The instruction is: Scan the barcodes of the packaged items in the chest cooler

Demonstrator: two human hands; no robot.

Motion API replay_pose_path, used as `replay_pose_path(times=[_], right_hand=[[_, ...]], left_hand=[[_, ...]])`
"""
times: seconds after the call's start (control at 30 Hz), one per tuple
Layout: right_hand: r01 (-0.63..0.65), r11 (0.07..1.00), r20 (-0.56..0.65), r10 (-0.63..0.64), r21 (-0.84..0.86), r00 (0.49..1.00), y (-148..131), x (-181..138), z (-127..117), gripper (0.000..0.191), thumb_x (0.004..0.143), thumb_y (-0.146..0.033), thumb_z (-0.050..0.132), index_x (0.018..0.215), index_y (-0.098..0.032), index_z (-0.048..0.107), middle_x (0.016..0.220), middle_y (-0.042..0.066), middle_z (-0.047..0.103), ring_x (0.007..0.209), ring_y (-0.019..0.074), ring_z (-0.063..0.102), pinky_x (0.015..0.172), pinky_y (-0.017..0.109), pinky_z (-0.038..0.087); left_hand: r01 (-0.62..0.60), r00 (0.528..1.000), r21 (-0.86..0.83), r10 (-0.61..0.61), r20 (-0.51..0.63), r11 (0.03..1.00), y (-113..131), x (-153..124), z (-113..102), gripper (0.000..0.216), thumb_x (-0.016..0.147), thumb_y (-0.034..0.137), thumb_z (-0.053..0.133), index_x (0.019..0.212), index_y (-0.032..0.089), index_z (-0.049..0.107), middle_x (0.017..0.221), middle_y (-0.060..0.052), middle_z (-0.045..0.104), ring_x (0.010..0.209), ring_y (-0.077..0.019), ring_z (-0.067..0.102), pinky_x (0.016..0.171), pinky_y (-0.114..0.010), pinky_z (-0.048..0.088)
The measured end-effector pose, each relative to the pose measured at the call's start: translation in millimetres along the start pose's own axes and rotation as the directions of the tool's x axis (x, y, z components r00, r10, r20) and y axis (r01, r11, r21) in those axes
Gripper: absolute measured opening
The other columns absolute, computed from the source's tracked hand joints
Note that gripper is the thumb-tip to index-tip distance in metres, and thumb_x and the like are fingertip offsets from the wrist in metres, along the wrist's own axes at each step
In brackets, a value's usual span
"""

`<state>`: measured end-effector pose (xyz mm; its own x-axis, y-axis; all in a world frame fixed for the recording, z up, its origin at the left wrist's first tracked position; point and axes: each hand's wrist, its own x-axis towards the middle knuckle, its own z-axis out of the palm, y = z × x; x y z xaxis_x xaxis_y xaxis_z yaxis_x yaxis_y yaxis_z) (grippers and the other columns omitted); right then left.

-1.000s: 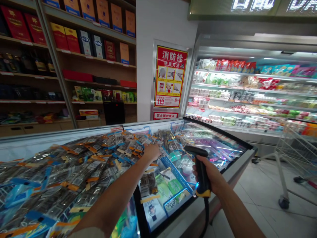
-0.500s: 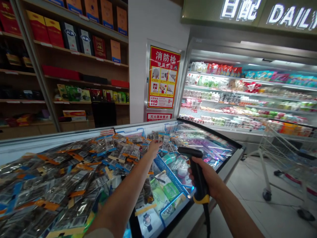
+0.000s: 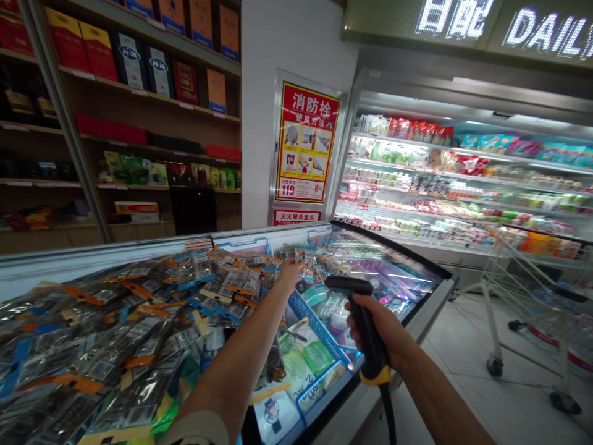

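Note:
My right hand (image 3: 377, 327) is wrapped round the grip of a black and yellow barcode scanner (image 3: 368, 334), whose head points left over the freezer. My left hand (image 3: 291, 272) reaches far into the chest freezer, with its fingers closed at the edge of a small clear snack packet (image 3: 304, 254). The fingertips are small and partly hidden there. Beneath and left of that arm lies a broad heap of clear packets (image 3: 152, 321) with orange, blue and tan header strips. Under the scanner, a blue wire basket (image 3: 319, 321) holds green and white bags (image 3: 301, 358).
The freezer's glass lid (image 3: 389, 259) covers purple packages at the right. A shopping cart (image 3: 532, 290) stands on the tiled floor to the right. Behind are a lit chilled display (image 3: 445, 179), a red fire-hydrant notice (image 3: 308, 142) and wooden shelves of boxes (image 3: 148, 99).
The scanner has shifted slightly left in my right hand. My left hand stays among the packets, with only a slight shift. The view has tilted a little.

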<state>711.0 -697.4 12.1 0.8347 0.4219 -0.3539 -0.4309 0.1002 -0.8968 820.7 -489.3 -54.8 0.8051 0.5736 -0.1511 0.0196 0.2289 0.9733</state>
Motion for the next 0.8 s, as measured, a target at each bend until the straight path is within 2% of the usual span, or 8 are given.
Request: replay_pose_path(times=[0.13, 0.33, 0.7, 0.8], right_hand=[[-0.009, 1.000, 0.026, 0.010, -0.008, 1.000, -1.6, 0.9, 0.2, 0.021, 0.076, -0.036, 0.048, 0.069, -0.016, 0.050, 0.047, -0.003, 0.050, 0.036, 0.0086, 0.045, 0.032, 0.019, 0.035], [0.072, 0.993, 0.026, -0.070, -0.090, 0.997, -6.8, -0.2, 0.6, 0.018, 0.074, -0.034, 0.051, 0.077, -0.017, 0.052, 0.049, -0.003, 0.051, 0.037, 0.0090, 0.045, 0.032, 0.019, 0.035], [-0.022, 1.000, 0.012, 0.022, -0.004, 1.000, -4.7, 3.7, 1.8, 0.019, 0.076, -0.034, 0.046, 0.069, -0.017, 0.049, 0.045, -0.003, 0.049, 0.035, 0.0089, 0.044, 0.031, 0.019, 0.034], [-0.001, 1.000, -0.018, 0.001, -0.014, 1.000, -4.7, 7.1, -0.3, 0.019, 0.075, -0.035, 0.048, 0.070, -0.017, 0.050, 0.046, -0.003, 0.049, 0.035, 0.0090, 0.045, 0.031, 0.019, 0.034]], left_hand=[[0.005, 1.000, 0.012, -0.005, 0.003, 1.000, 0.3, 1.1, 0.8, 0.015, 0.061, 0.021, 0.062, 0.073, 0.018, 0.053, 0.080, -0.002, 0.060, 0.074, -0.0139, 0.054, 0.059, -0.024, 0.038], [0.048, 0.999, -0.012, -0.048, -0.006, 0.999, -2.2, 5.4, 5.7, 0.017, 0.062, 0.019, 0.061, 0.077, 0.020, 0.053, 0.086, -0.002, 0.060, 0.077, -0.0146, 0.053, 0.062, -0.027, 0.038], [0.088, 0.996, -0.052, -0.088, 0.002, 0.995, -1.5, 5.8, 10.2, 0.019, 0.061, 0.018, 0.061, 0.079, 0.020, 0.054, 0.083, 0.000, 0.060, 0.077, -0.0150, 0.054, 0.064, -0.029, 0.039], [0.074, 0.997, -0.043, -0.075, -0.030, 0.996, -4.0, 9.3, 10.5, 0.018, 0.060, 0.019, 0.063, 0.076, 0.020, 0.054, 0.076, -0.001, 0.060, 0.074, -0.0158, 0.055, 0.063, -0.028, 0.039]])
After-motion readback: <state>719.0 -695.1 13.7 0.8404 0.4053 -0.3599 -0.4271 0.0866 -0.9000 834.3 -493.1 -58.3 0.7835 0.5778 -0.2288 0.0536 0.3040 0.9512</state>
